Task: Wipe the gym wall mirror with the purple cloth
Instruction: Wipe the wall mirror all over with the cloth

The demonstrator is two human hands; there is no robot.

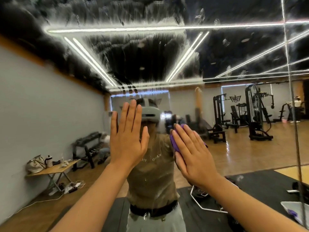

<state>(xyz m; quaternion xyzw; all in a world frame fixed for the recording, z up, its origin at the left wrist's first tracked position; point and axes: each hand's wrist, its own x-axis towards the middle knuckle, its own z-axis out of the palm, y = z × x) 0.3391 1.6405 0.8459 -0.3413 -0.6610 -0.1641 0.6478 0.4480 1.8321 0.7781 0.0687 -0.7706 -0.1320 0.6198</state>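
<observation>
The gym wall mirror (150, 52) fills the view, its upper half streaked with white smears and drips of cleaner. My right hand (192, 151) lies flat with straight fingers, pressing the purple cloth (174, 139) against the glass at chest height; only the cloth's top and left edge show past my fingers. My left hand (127, 136) is raised beside it, fingers straight and together, palm toward the mirror, holding nothing. I cannot tell whether it touches the glass. The reflection of a person in a tan shirt stands behind both hands.
A vertical seam (292, 97) splits the mirror panels at the right. Reflected are a folding table (55, 168) with a bag at the left, a dumbbell rack (88, 146), weight machines (255, 114) on a wooden floor, and black mats below.
</observation>
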